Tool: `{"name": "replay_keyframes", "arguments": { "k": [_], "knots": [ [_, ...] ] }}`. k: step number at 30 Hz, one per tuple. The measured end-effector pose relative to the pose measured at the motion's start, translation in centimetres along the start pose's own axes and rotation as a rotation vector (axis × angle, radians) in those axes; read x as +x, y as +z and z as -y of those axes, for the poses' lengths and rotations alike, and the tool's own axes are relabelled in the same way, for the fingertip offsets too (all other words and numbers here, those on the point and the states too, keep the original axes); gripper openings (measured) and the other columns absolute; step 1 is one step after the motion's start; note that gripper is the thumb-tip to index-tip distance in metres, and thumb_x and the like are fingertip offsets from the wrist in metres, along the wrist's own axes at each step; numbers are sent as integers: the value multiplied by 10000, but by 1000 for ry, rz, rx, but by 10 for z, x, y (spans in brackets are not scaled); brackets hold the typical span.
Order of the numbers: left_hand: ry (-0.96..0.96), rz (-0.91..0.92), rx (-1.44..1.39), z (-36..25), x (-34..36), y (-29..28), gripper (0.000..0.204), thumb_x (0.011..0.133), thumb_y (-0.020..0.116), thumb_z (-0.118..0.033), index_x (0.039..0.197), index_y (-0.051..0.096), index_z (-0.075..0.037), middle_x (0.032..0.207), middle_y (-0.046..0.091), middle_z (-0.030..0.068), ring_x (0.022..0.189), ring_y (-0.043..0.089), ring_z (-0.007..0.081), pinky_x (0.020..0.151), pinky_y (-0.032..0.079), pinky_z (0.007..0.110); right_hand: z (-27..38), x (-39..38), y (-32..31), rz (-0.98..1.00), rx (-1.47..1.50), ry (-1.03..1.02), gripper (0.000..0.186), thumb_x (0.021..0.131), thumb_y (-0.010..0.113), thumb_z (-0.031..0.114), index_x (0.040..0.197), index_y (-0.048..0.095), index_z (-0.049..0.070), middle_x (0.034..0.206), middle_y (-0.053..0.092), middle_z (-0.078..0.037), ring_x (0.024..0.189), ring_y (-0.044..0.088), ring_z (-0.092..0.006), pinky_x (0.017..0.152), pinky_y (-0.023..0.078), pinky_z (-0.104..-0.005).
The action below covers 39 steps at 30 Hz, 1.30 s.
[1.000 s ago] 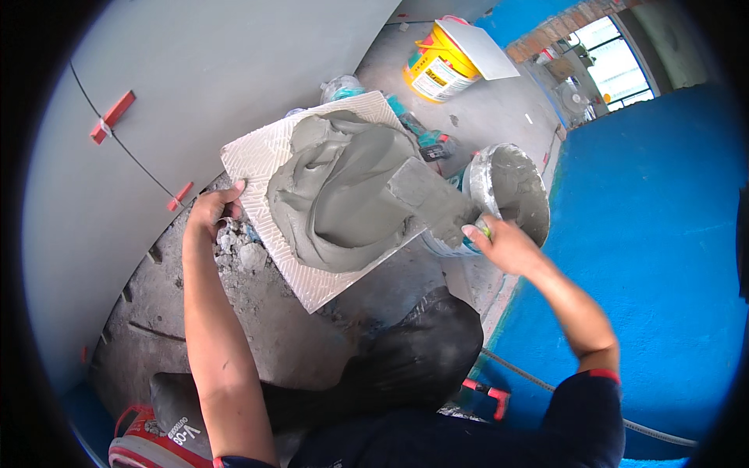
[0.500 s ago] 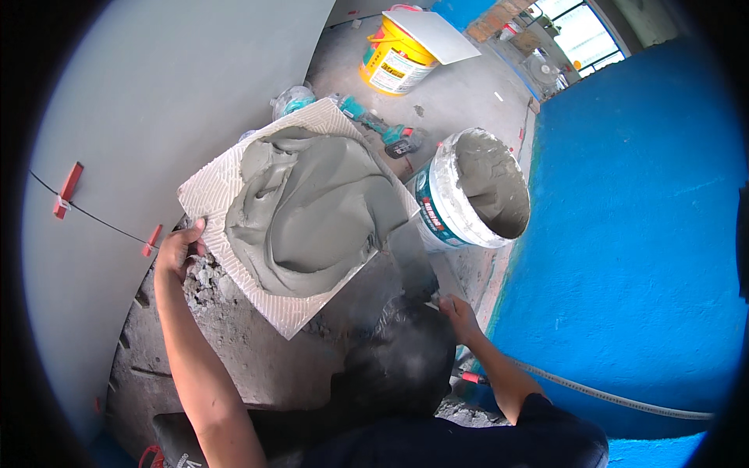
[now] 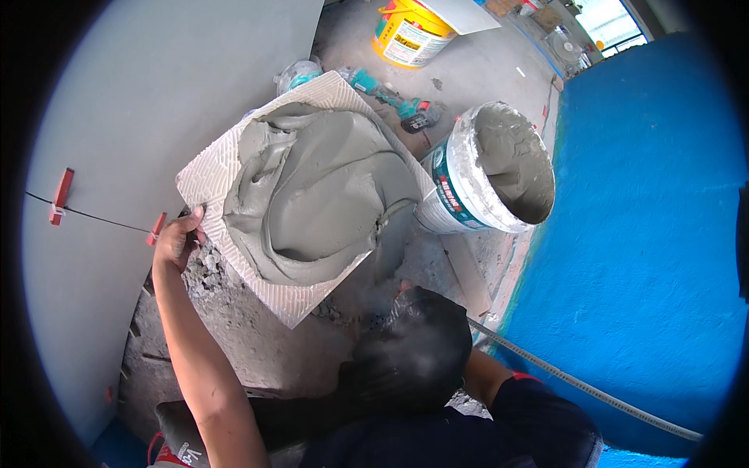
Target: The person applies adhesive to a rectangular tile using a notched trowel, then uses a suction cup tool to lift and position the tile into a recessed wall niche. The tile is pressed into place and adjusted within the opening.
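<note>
A square tile with a ridged back carries a broad, swirled mound of grey mortar. My left hand is closed on the tile's left edge, thumb on top. Beside the mortar's lower right edge is the grey blade of a trowel, partly under the tile's edge in this view. My right hand is mostly hidden behind my black-clad knee; only a bit of finger shows by the trowel, whose handle is out of sight.
Right of the tile, a white bucket holds more mortar. A teal power tool lies beyond the tile, and a yellow bucket stands farther back. A pale wall panel borders the left, a blue wall the right. A hose runs at lower right.
My right hand has moved left, behind my knee, and the trowel blade has come to the mortar's edge. My left hand keeps its hold; the view has shifted slightly.
</note>
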<state>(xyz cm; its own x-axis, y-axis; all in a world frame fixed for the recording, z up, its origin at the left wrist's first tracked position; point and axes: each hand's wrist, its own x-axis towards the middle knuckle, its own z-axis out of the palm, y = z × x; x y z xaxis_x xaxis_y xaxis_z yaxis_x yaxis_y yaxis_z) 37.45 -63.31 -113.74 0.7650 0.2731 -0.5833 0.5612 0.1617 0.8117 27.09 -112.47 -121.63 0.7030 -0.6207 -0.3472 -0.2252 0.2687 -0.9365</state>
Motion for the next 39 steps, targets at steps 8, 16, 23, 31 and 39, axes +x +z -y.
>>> {"name": "replay_keyframes", "arguments": {
  "k": [8,16,23,31,39],
  "knots": [
    [-1,69,18,6,9,-13,476,864,770,-509,700,622,-87,658,598,50,609,553,182,578,404,317,84,40,-34,325,61,415,379,1023,576,432,932,593,65,619,491,-18,569,503,-131,567,419,-300],
    [-9,109,-116,8,11,-5,398,864,791,-430,731,648,-84,669,603,41,622,540,176,613,395,310,147,33,31,1399,-1045,-243,468,991,619,421,1093,652,-36,699,633,-158,629,625,-289,618,482,-390],
    [-7,89,-108,10,9,-4,363,842,823,-398,748,659,-87,663,616,36,609,538,151,598,398,303,153,36,25,1495,-1526,-568,499,918,666,484,1057,673,5,854,676,-285,781,654,-470,727,523,-487],
    [14,-28,-67,6,7,7,373,810,860,-366,735,648,-69,635,605,37,527,532,146,485,359,310,244,21,59,1521,-1662,-656,565,934,639,526,1113,613,-9,905,677,-293,904,659,-486,776,522,-495],
    [-16,-140,116,-5,-14,11,516,777,837,-560,697,664,-80,615,599,14,526,491,134,508,354,323,274,-89,154,1601,-1814,-570,538,1022,530,502,1144,480,-20,747,633,-306,758,635,-517,670,488,-538]
  ]
}}
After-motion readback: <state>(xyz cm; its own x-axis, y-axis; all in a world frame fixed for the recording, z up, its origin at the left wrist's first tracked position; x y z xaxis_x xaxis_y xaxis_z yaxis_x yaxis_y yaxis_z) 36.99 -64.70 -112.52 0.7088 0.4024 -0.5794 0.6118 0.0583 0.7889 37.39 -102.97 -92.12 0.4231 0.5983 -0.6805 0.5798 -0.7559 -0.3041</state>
